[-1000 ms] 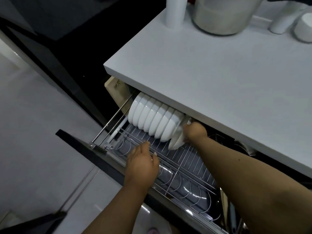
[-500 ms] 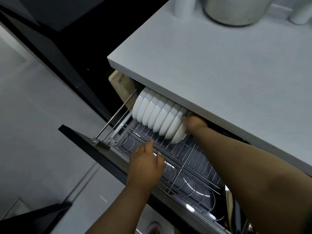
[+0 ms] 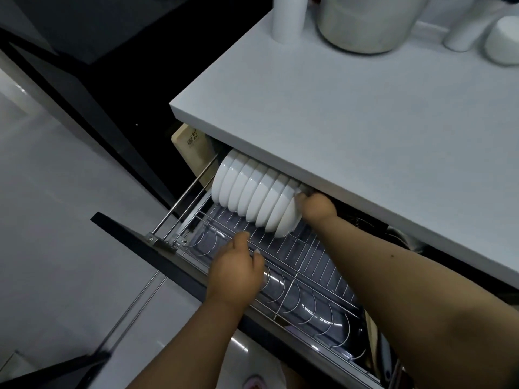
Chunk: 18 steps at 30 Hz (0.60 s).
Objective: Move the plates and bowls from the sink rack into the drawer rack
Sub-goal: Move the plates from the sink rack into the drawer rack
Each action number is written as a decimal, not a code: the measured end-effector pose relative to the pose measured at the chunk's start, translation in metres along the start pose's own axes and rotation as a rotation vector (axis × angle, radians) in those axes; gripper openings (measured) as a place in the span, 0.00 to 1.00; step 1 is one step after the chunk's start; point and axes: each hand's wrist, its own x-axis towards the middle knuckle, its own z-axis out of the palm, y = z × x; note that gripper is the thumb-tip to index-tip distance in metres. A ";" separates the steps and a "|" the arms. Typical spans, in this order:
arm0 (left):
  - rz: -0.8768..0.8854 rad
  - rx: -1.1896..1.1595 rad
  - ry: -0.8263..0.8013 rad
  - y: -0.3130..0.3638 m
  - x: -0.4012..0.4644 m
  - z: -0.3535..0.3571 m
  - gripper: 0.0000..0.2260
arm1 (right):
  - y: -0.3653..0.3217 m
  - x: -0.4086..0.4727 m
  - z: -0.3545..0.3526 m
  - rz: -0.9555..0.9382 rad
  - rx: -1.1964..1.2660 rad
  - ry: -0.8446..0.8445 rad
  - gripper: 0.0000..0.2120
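Cutting board (image 3: 193, 148) upright at drawer's left end, my left hand (image 3: 236, 273) loosely curled on drawer rack (image 3: 309, 265) wires holding nothing, row of white bowls (image 3: 252, 197) on edge in rack under bench (image 3: 365, 141), my right hand (image 3: 318, 206) gripping the end bowl (image 3: 287, 220)

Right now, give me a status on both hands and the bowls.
Right hand on last bowl of the row in drawer rack. Left hand open over front wires, holding nothing. Countertop overhangs the row.

Both arms reach forward, right hand (image 3: 316, 206) farther, left hand (image 3: 235, 272) nearer
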 end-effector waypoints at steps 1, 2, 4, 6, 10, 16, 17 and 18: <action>-0.006 -0.007 -0.024 0.001 0.000 -0.002 0.20 | 0.002 -0.006 -0.004 0.009 0.060 0.003 0.22; -0.017 -0.016 -0.045 0.001 -0.001 -0.003 0.19 | 0.004 -0.012 -0.007 0.010 0.116 -0.002 0.22; -0.040 -0.058 -0.069 0.005 -0.004 -0.008 0.17 | 0.010 -0.025 -0.012 -0.016 0.195 -0.013 0.20; -0.041 -0.107 -0.076 0.010 -0.009 -0.012 0.16 | 0.014 -0.038 -0.015 -0.043 0.232 -0.007 0.14; -0.010 -0.157 -0.101 0.022 -0.023 -0.021 0.14 | 0.042 -0.045 -0.015 -0.045 0.367 -0.020 0.18; 0.080 -0.159 -0.131 0.040 -0.046 -0.036 0.15 | 0.034 -0.132 -0.048 -0.037 0.533 0.031 0.17; 0.094 -0.164 -0.137 0.044 -0.051 -0.039 0.14 | 0.036 -0.140 -0.052 -0.034 0.568 0.038 0.15; 0.108 -0.165 -0.142 0.048 -0.055 -0.041 0.14 | 0.039 -0.146 -0.056 -0.034 0.605 0.041 0.13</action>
